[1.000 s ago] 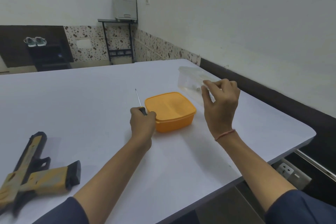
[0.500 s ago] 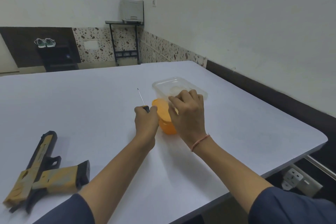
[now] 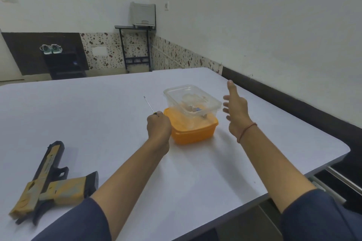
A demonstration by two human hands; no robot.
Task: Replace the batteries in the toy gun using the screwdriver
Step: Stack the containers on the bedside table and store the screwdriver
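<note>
Left hand (image 3: 158,126) is gripping the screwdriver (image 3: 149,105) in a closed fist, shaft pointing away. Right hand (image 3: 236,115) is hovering spread wide, holding nothing, just beside the clear tub (image 3: 191,99) sitting on the orange box (image 3: 193,133), toward the right edge of the table (image 3: 78,113). Toy gun (image 3: 52,182) is lying at the near left corner, well apart. Likely next: carrying the tool over, pinning the gun with the free hand, seating the tip squarely before turning.

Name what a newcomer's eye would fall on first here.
The bright orange container at the middle of the table, a clear tub sitting on its lid, draws the eye first. The left hand grips a thin screwdriver just left of it; the right hand hangs open on the other side. The toy gun lies at near left.
</note>
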